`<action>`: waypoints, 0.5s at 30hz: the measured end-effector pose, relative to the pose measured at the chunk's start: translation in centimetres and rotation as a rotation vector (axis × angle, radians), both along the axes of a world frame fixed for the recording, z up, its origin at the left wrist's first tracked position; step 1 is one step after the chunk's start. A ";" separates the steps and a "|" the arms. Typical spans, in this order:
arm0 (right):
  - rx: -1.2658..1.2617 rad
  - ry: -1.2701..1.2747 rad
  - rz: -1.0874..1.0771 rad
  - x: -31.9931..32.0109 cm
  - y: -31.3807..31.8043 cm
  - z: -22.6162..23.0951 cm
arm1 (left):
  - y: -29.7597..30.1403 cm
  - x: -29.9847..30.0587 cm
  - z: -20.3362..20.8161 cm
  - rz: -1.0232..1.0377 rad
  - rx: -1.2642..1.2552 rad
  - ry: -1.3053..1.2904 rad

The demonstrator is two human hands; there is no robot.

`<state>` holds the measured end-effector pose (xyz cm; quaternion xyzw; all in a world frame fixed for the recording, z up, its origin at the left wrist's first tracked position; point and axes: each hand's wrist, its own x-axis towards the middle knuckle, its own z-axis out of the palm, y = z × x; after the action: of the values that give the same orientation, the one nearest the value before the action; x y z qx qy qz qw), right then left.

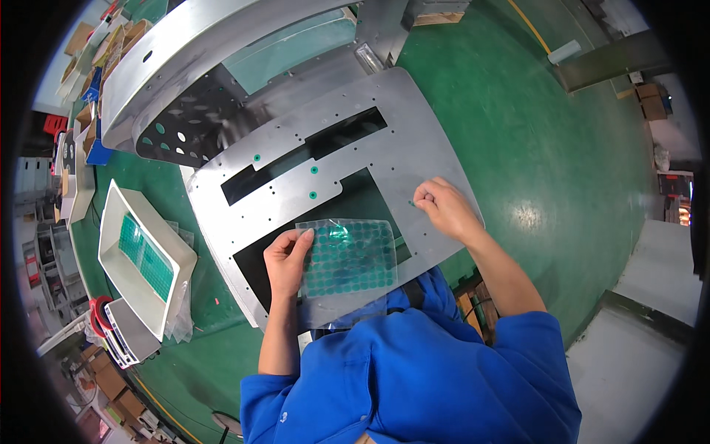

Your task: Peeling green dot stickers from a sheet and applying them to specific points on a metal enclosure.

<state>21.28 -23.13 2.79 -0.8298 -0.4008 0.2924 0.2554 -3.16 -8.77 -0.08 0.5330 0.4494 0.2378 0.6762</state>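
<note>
My left hand (pixel 287 260) pinches the upper left corner of a clear sheet of round green stickers (pixel 349 259). The sheet hangs over the near opening of a grey metal panel (pixel 425 148). Above the panel's right part, my right hand (pixel 450 211) is closed in a pinch. A small green sticker (pixel 412 203) shows at its fingertips. Farther up the panel, green round stickers sit at several spots, among them one left of the middle (pixel 257 157) and two near the middle, an upper one (pixel 314 170) and a lower one (pixel 313 195).
A white bin (pixel 185 260) with green sheets (pixel 146 255) in it stands left of the panel. Beside it are a red tape roll (pixel 100 317) and a small white case (pixel 133 337). A large metal housing (pixel 185 44) rises at the panel's far edge. Dark slots cut through the panel.
</note>
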 end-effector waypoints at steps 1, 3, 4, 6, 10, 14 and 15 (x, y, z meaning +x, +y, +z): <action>0.023 -0.016 -0.001 -0.1 0.0 -0.1 | -0.1 -0.1 -0.1 0.007 -0.002 -0.005; 0.001 -0.029 -0.012 -0.2 0.3 0.1 | -0.2 -0.3 -0.4 0.015 -0.001 -0.011; -0.010 -0.035 -0.019 -0.3 0.4 0.1 | -0.2 -0.4 -0.5 0.015 0.002 -0.013; -0.016 -0.069 -0.022 -0.5 0.6 0.0 | -0.3 -0.4 -0.6 0.019 -0.005 -0.022; -0.006 -0.119 -0.027 -0.5 0.5 -0.5 | -0.5 -0.2 -0.4 0.033 -0.022 -0.041; 0.002 -0.124 -0.038 -0.7 0.6 -0.5 | -0.6 -0.2 -0.3 0.029 -0.024 -0.028; 0.000 -0.121 -0.039 -0.7 0.6 -0.4 | -0.6 -0.2 -0.2 0.031 -0.023 -0.023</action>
<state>20.62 -22.53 2.34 -0.8536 -0.3992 0.2367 0.2364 -3.31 -9.36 -0.28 0.5155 0.4525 0.2492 0.6837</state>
